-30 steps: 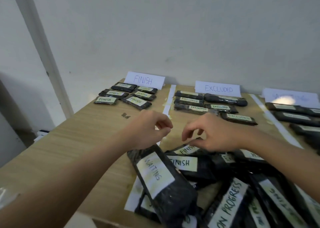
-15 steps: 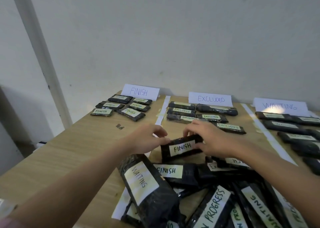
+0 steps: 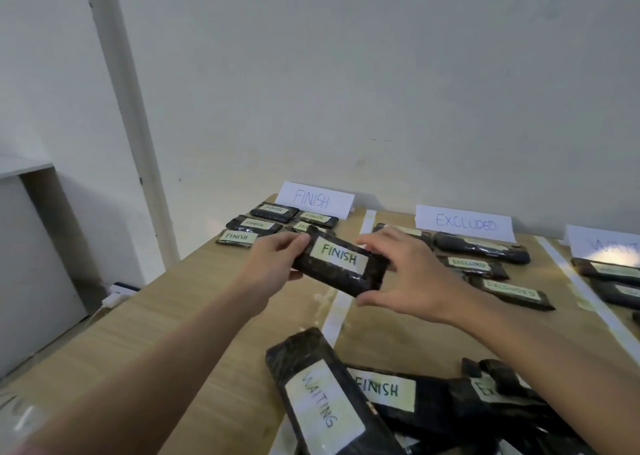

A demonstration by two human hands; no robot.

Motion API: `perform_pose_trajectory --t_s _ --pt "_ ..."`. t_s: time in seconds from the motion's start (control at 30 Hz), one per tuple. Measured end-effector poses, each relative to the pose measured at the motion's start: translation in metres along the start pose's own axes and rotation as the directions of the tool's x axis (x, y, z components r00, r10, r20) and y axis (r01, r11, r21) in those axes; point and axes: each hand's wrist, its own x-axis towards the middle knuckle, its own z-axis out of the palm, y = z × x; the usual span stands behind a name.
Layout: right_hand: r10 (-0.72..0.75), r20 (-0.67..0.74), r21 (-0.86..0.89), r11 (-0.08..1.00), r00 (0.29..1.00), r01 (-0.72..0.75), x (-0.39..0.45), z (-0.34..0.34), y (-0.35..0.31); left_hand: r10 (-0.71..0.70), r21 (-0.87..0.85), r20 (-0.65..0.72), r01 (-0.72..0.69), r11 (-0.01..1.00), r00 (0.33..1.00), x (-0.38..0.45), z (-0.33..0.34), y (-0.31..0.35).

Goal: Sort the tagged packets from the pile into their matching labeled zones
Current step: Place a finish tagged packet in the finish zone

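A black packet tagged FINISH point(image 3: 341, 266) is held above the table between both hands. My left hand point(image 3: 273, 264) pinches its left end and my right hand point(image 3: 405, 274) grips its right end with thumb below and fingers above. Just behind it lies the FINISH zone, marked by a white FINISH sign point(image 3: 317, 200), with several sorted packets point(image 3: 254, 226). The pile point(image 3: 398, 402) sits at the near edge, with a WAITING packet point(image 3: 322, 399) and another FINISH packet point(image 3: 384, 389) on top.
An EXCLUDED sign point(image 3: 464, 223) stands behind several packets point(image 3: 481, 248) in the middle zone. A WAITING sign point(image 3: 604, 245) and packets point(image 3: 609, 271) are at the right. White tape strips point(image 3: 341, 307) divide the wooden table point(image 3: 180, 316). The wall rises behind.
Both hands lifted the FINISH packet off the pile and carried it away from me, towards the FINISH zone. The camera tilted, so the pile now sits lower in view.
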Motion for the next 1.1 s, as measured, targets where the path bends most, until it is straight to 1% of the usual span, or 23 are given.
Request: perform_pose_trajectory --t_s 0.1,0.17,0.2,0.27,0.33,0.43,0.57,0.8,1.1 --pt "-0.038 0.032 -0.031 0.999 0.999 0.039 0.031 0.025 -0.017 -0.054 -0.037 -0.135 0.049 0.998 0.989 0.015 -0.026 -0.012" --pt "-0.041 0.062 -0.041 0.998 0.997 0.044 0.05 0.044 -0.024 -0.067 -0.012 -0.224 0.066 0.998 0.972 0.025 -0.044 -0.024" --pt "-0.038 0.076 -0.043 0.998 0.996 0.041 0.059 0.054 -0.026 -0.071 0.01 -0.245 0.076 0.997 0.967 0.029 -0.053 -0.029" --pt "-0.023 0.091 -0.045 0.999 0.996 0.027 0.075 0.072 -0.028 -0.072 0.089 -0.233 0.095 0.991 0.97 0.034 -0.067 -0.042" --pt "0.004 0.107 -0.042 0.999 0.994 0.0 0.088 0.089 -0.026 -0.022 0.227 -0.176 0.063 0.972 0.984 0.039 -0.075 -0.054" --pt "0.044 0.134 -0.044 0.998 0.99 -0.038 0.099 0.109 -0.022 0.064 0.445 -0.115 -0.006 0.895 0.991 0.046 -0.081 -0.072" --pt "0.067 0.133 -0.048 0.997 0.989 -0.061 0.104 0.12 -0.015 0.055 0.601 -0.071 -0.001 0.8 0.996 0.058 -0.082 -0.088" --pt "0.095 0.125 -0.074 0.994 0.988 -0.086 0.103 0.116 0.002 0.057 0.729 -0.067 0.01 0.684 0.996 0.06 -0.065 -0.082" --pt "0.106 0.16 -0.111 0.99 0.981 -0.089 0.103 0.109 -0.001 0.029 0.776 -0.129 0.083 0.626 0.991 0.057 -0.057 -0.073"
